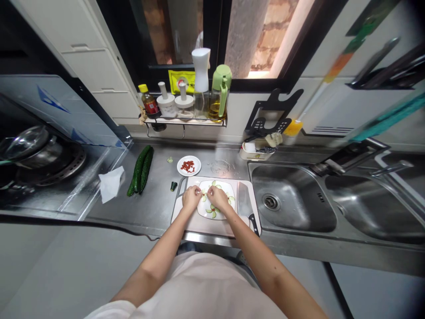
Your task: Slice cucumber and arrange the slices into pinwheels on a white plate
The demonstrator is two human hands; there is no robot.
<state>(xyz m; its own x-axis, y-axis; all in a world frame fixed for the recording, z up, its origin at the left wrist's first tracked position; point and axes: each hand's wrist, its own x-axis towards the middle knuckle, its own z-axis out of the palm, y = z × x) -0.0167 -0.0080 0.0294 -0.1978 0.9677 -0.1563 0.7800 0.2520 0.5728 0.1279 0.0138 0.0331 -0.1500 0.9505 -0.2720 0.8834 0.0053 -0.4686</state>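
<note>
My left hand [191,198] is at the left edge of a white plate [203,212], its fingertips pinched together. Over the plate's upper middle, my right hand [218,197] also has its fingers closed in a pinch. Whatever is between the fingertips is too small to make out. Thin cucumber slices [213,211] lie fanned on the plate in flower-like groups, with small red bits at their centres. Beneath the plate is a cutting board [195,227]. A knife [254,224] with a black handle rests along the board's right side.
Behind the board stands a small dish [198,162] of red pieces. A cucumber end [173,186], whole cucumbers [146,169] and a white tissue [111,184] lie leftward. The sink [292,195] is right; a condiment rack [199,120] hangs behind. A pot [36,150] sits far left.
</note>
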